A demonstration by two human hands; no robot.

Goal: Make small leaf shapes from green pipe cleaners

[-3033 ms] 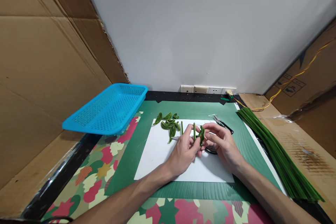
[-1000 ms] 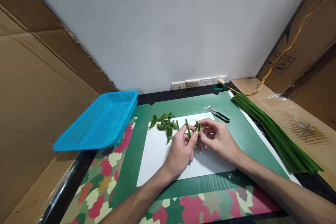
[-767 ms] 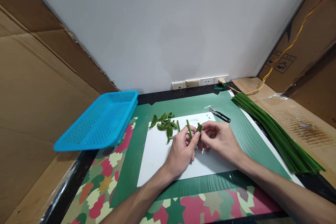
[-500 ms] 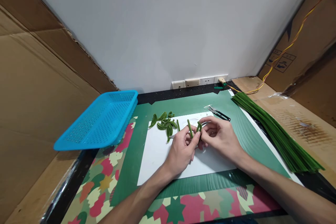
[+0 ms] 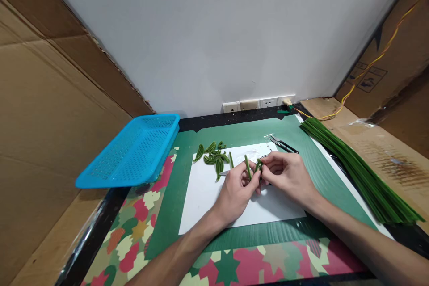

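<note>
My left hand [image 5: 235,193] is closed over the white sheet [image 5: 204,208], pinching a green pipe cleaner [image 5: 248,167] whose short length stands up from the fingers. A pointed metal tip [image 5: 224,173] juts out at the left of this hand; the rest of it is hidden. Thumb and fingertips of my right hand [image 5: 291,178] close on a small bent part of the pipe cleaner [image 5: 258,165], right beside the left fingertips. Beyond the hands lie several leaf shapes [image 5: 210,159] of looped pipe cleaner, and a short straight piece [image 5: 231,160].
Black-handled snips [image 5: 284,145] lie behind my right hand on the green mat [image 5: 167,223]. A bundle of long green pipe cleaners [image 5: 358,170] runs along the right edge. At left stands a blue perforated basket [image 5: 130,152]. Cardboard walls [image 5: 47,111] flank the table.
The view has shifted slightly, so everything sits a little further right. Both hands keep their grip, with the fingertips slightly closer together around the bent pipe cleaner.
</note>
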